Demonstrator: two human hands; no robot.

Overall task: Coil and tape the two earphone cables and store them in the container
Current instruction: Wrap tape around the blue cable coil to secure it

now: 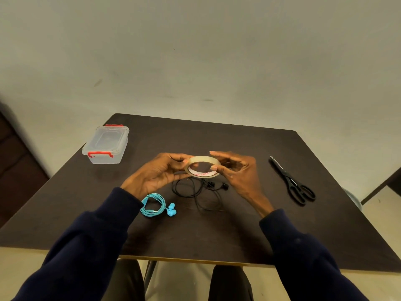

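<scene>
A roll of clear tape is held above the middle of the dark table. My left hand grips its left side, and my right hand pinches its right edge with thumb and fingers. Below the roll lies the black earphone cable, loosely looped. The blue earphone cable lies coiled near my left wrist, its earbuds beside it. A clear container with red latches and its lid on stands at the table's far left.
Black scissors lie at the right side of the table, blades pointing away. A plain wall stands behind the table. Dark furniture edges show at the far left and far right.
</scene>
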